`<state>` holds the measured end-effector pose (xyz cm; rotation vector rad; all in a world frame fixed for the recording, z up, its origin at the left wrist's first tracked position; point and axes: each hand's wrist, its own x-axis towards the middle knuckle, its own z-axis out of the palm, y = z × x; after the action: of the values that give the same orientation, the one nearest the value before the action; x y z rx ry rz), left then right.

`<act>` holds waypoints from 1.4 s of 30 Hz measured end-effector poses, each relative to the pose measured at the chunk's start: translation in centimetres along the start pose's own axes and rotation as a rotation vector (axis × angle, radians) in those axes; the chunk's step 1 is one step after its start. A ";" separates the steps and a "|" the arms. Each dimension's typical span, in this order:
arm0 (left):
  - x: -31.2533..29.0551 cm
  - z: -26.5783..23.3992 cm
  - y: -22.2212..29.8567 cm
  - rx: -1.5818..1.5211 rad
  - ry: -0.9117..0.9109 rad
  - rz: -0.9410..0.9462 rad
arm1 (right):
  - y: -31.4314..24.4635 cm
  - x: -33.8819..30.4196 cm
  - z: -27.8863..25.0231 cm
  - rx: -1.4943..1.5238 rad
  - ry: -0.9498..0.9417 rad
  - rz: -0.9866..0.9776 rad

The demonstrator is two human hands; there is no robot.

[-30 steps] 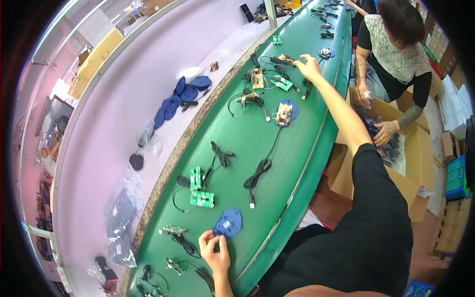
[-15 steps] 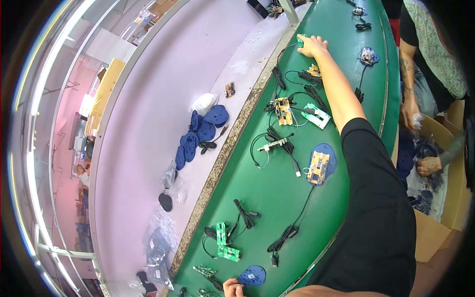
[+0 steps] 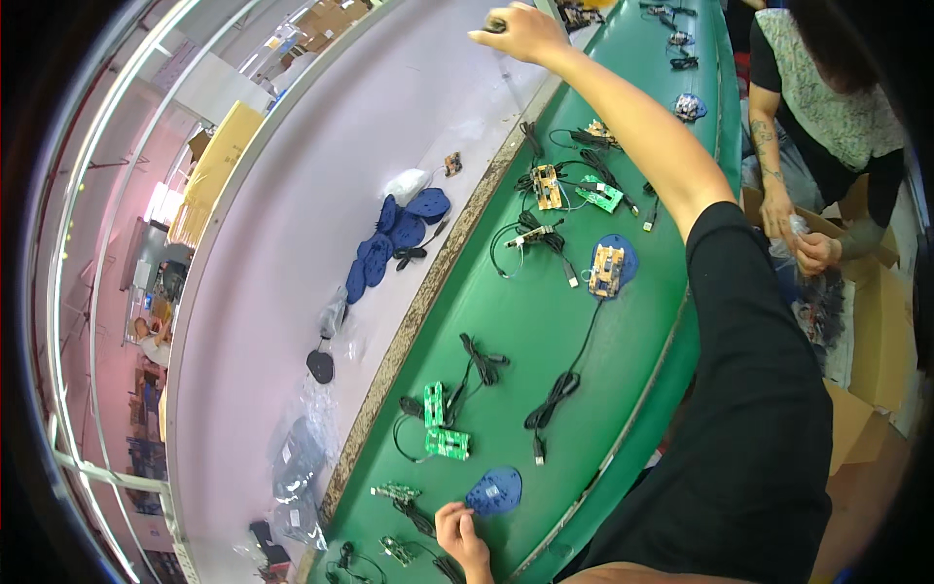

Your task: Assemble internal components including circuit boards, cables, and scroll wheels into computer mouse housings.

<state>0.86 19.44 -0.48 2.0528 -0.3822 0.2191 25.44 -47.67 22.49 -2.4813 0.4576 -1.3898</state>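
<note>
My right hand (image 3: 525, 35) is curled closed above the pale side ledge, past the belt's far left edge. Something dark shows inside its fingers, too small to name. The black-sleeved right arm reaches across the green belt (image 3: 530, 341). Near the lower edge, my left hand (image 3: 461, 537) has loosely bent fingers, its thumb apart from them. Those fingers are beside the narrow tip of a flat blue teardrop-shaped plate (image 3: 496, 491); whether they touch it I cannot tell. Above that plate lie two green circuit boards (image 3: 448, 445) with a coiled black cable (image 3: 479, 360).
A tan circuit board (image 3: 607, 270) lies on another blue plate, its cable trailing nearer. More boards and cables lie farther up. Blue plates (image 3: 373, 255) and plastic bags (image 3: 297, 462) rest on the ledge. At right, a co-worker's hands (image 3: 812, 251) are over a cardboard box (image 3: 880, 336).
My right hand has left the green board on the far belt, moving left over the ledge, now closed. The view has shifted. The co-worker's hands have come together.
</note>
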 end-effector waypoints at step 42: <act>-1.7 3.7 6.3 -0.277 -0.558 0.018 | -20.7 -46.5 -17.8 0.433 -1.027 -0.880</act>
<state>-2.98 13.67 2.36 1.8089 -0.7281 -0.3886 -9.79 -11.66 3.15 -2.6175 -1.0978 -0.1267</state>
